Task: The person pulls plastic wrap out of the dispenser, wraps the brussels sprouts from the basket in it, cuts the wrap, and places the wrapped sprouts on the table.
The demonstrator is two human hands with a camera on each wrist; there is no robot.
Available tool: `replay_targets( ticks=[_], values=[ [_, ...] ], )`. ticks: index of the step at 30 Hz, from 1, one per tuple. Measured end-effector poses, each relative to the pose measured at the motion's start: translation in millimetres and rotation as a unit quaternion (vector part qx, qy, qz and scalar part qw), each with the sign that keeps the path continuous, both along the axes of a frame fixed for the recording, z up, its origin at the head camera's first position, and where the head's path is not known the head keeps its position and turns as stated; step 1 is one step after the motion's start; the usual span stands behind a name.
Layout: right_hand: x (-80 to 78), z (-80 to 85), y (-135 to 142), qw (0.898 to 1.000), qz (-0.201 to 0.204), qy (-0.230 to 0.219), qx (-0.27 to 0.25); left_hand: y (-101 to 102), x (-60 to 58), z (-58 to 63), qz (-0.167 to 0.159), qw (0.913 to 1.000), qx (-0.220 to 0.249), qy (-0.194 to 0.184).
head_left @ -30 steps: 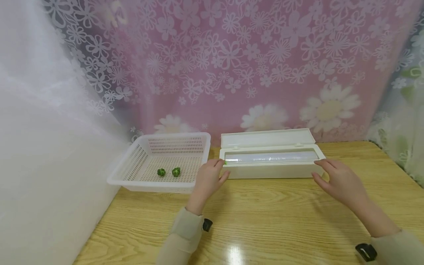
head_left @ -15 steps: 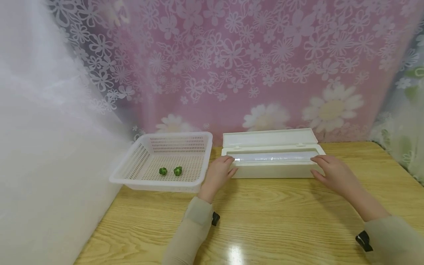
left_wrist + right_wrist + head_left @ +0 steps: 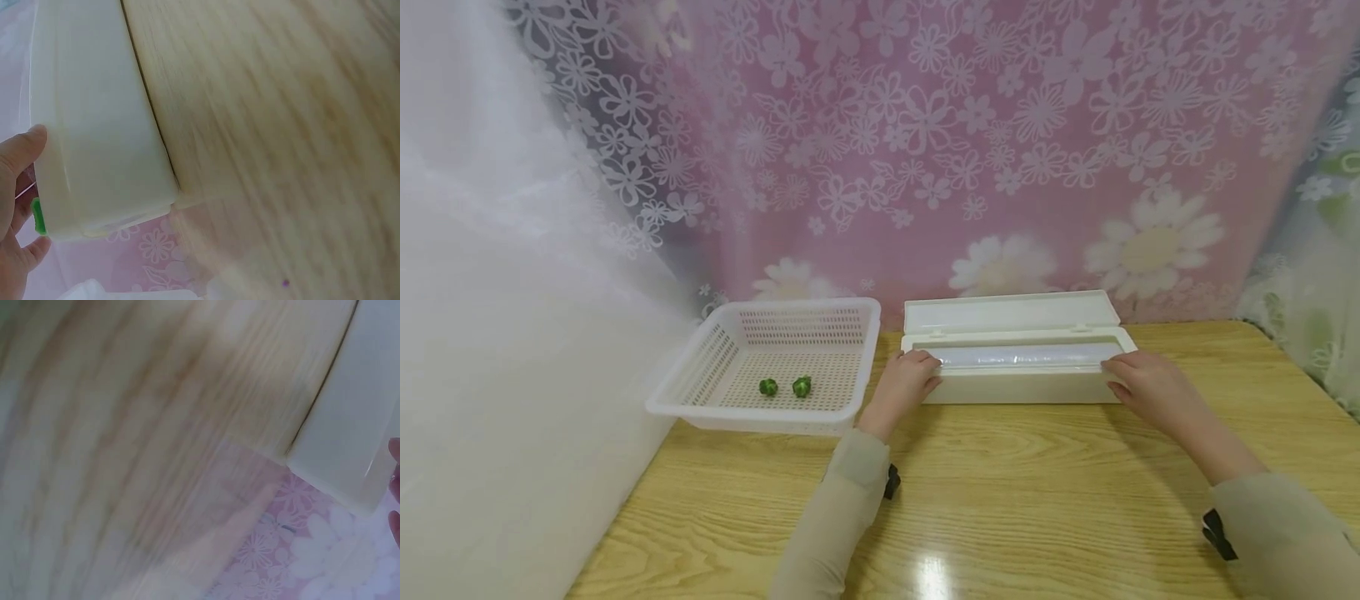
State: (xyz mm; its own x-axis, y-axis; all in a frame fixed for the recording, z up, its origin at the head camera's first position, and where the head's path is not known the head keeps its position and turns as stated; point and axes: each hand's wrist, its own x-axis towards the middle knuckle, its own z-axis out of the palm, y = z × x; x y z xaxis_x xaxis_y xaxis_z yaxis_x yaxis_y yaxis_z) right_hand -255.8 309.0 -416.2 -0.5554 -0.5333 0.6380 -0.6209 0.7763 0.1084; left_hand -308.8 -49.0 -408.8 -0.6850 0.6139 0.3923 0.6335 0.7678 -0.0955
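Since a second ago, the left hand [image 3: 904,385] has slid inward along the box [image 3: 1022,389], and the right hand [image 3: 1152,390] slightly inward too. Both reach forward, bent fingers at the front rim, thumbs lower on its front; whether either pinches anything I cannot tell. The box lies between them, its film roll [image 3: 1022,357] just beyond the fingertips. A green tab [image 3: 39,216] shows beside the left fingers.
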Motion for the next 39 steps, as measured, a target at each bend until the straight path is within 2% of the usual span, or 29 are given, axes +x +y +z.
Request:
replay_targets(
  ticks=[7, 14, 21, 28, 34, 39],
  values=[
    [-6.5, -0.7, 0.8, 0.998, 0.031, 0.048, -0.004, 1.2, -1.8, 1.4, -0.002, 0.9997, 0.023, -0.008],
    [-4.9, 0.8, 0.4, 0.999, -0.011, 0.044, -0.001, 3.3, -5.6, 1.1, 0.000, 0.9993, 0.036, -0.013],
    [-6.6, 1.6, -1.1, 0.997, -0.029, 0.075, -0.005, 8.0, -8.9, 4.2, 0.027, 0.9995, 0.013, 0.005],
    [-7.0, 2.2, -3.4, 0.995, -0.047, 0.088, -0.013, 11.1, -10.8, 4.9, 0.045, 0.9987, 0.016, 0.016],
    [-9.0, 1.9, -3.9, 0.995, -0.043, 0.080, -0.031, 12.0, -11.1, 7.6, 0.062, 0.9980, 0.000, 0.013],
    [-11.0, 1.0, -2.3, 0.995, -0.028, 0.075, -0.056, 10.9, -11.7, 8.5, 0.064, 0.9978, 0.000, 0.018]
  ],
)
